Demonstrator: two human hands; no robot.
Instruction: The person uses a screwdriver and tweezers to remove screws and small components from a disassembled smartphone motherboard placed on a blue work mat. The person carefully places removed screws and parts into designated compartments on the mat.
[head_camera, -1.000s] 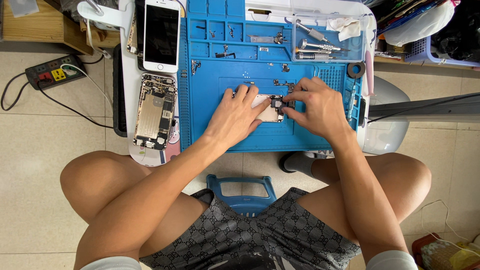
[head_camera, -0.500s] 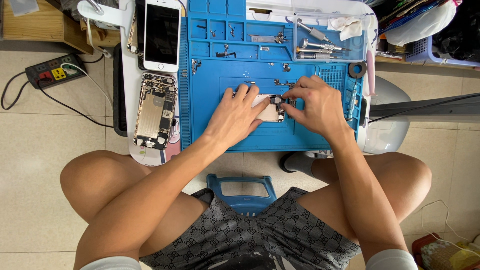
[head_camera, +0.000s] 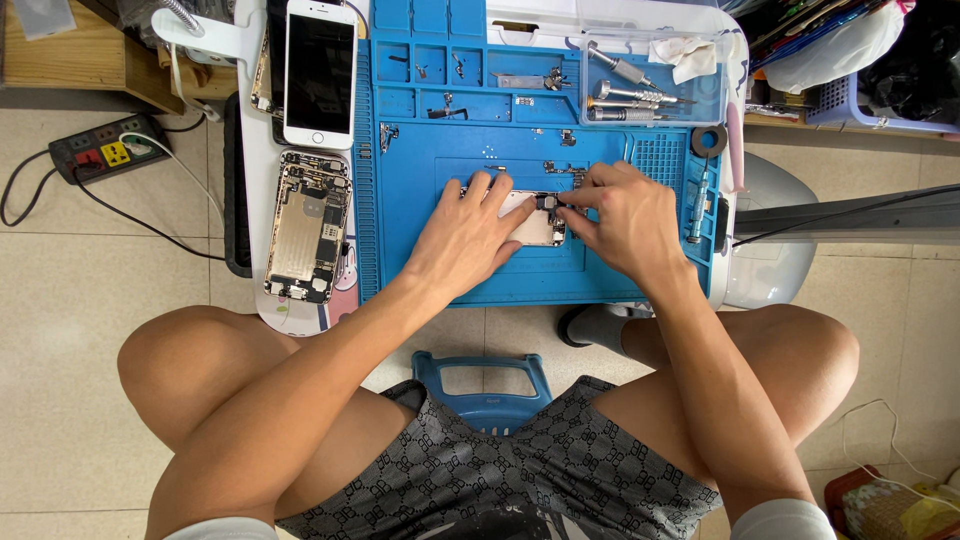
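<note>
Two hands at work on blue repair mat (head_camera: 620, 275). Far left of hands: opened phone chassis (head_camera: 306, 226), w/ intact white phone (head_camera: 319, 72) above it. L hand (head_camera: 462, 238) lies flat, fingers spread, pressing small phone part (head_camera: 538, 222). R hand (head_camera: 618, 220) pinches at part's upper right edge. Beyond R hand: clear tray w/ screwdrivers (head_camera: 622, 92).

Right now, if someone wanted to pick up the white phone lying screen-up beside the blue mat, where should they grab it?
Grip the white phone across its two long side edges, coming straight down from above. It lies flat and screen-up, narrow enough to span, with the opened phone body crowding its lower end.
</note>
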